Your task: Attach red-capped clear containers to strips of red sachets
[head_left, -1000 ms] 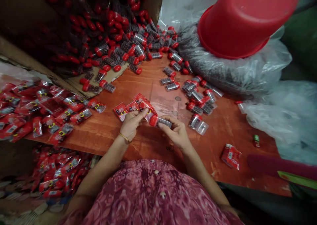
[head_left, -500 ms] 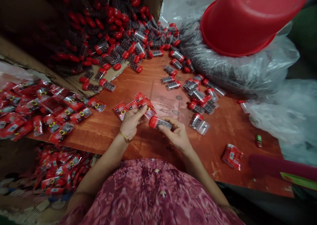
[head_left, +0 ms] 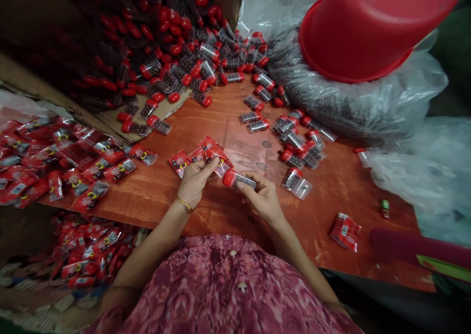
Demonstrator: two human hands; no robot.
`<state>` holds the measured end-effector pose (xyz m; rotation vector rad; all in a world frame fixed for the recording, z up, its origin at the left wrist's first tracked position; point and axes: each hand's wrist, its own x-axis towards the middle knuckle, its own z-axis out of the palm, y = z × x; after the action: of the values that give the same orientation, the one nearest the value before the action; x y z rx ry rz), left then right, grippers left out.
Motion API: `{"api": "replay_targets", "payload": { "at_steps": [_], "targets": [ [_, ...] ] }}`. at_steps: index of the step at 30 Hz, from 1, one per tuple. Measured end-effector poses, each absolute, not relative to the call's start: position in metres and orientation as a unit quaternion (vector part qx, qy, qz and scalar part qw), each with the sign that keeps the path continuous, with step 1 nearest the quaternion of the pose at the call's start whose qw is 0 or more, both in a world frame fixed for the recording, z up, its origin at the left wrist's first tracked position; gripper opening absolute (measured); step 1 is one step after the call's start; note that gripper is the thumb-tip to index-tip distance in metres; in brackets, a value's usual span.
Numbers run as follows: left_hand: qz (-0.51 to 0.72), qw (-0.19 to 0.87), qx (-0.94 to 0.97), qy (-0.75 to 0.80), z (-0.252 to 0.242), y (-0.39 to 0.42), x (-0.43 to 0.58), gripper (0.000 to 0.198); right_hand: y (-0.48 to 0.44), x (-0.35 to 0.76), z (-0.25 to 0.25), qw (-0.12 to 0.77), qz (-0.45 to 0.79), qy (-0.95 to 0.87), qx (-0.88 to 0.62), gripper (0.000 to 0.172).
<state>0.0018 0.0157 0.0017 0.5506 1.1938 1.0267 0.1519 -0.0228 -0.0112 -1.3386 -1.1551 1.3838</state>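
Note:
Between thumb and fingers, my right hand (head_left: 262, 196) grips a clear container with a red cap (head_left: 228, 178), its dark contents showing through the side. The capped end points left, toward my other hand. My left hand (head_left: 196, 179) is closed on a small red printed plastic packet (head_left: 222, 166), pinched under the thumb. More flat red packets (head_left: 179, 161) lie on the table just beyond and left of those fingers. The container's cap is close to the held packet; whether they touch I cannot tell.
A tipped cardboard box (head_left: 69, 113) spills many red-capped containers (head_left: 162, 86) onto the wooden table (head_left: 147, 201). Filled red packets (head_left: 73, 160) pile up at left, with others below the edge. At back right, a red tub (head_left: 360, 30) rests on a plastic bag (head_left: 331, 103).
The container in my right hand has shifted very slightly right. Both hands otherwise keep their hold, and the things around them stay as they were.

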Motion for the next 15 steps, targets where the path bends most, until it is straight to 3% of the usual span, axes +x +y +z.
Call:
{"api": "replay_targets", "payload": {
  "at_steps": [15],
  "targets": [
    [0.461, 0.637, 0.310, 0.535, -0.006, 0.012, 0.000, 0.040, -0.023, 0.155, -0.008, 0.400, 0.595, -0.449, -0.533, 0.030]
  ]
}}
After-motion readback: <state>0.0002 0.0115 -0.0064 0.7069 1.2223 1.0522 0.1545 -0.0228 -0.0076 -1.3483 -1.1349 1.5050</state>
